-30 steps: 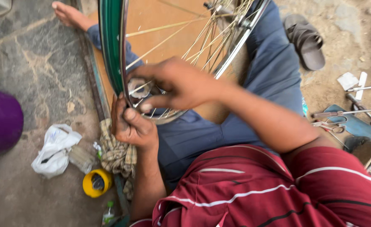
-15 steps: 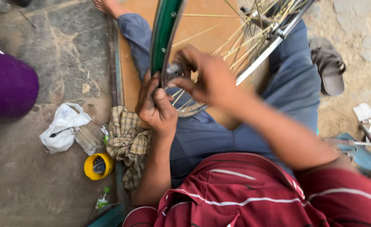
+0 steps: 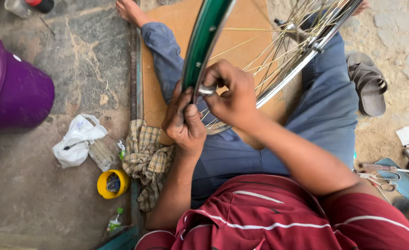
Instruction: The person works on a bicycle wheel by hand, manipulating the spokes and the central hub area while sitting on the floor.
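Note:
I sit on the ground with a bicycle wheel upright between my legs. Its green rim (image 3: 205, 41) runs up and away, with thin spokes (image 3: 278, 51) fanning to the right. My left hand (image 3: 182, 121) clasps the rim's near edge from the left. My right hand (image 3: 230, 95) pinches a small silver tool (image 3: 206, 90) against the rim beside the left thumb. A second, chrome rim (image 3: 301, 58) lies behind the spokes.
A brown board (image 3: 255, 21) lies under the wheel. A checked rag (image 3: 145, 159), a yellow cap (image 3: 112, 183), a white plastic bag (image 3: 77, 141) and a purple bucket (image 3: 12, 95) sit left. A sandal (image 3: 367, 83) and scissors (image 3: 380, 178) lie right.
The view has shifted, so wheel and hands sit further right and nearer in the frame. Both hands stay on the green rim, with the right hand working the small tool.

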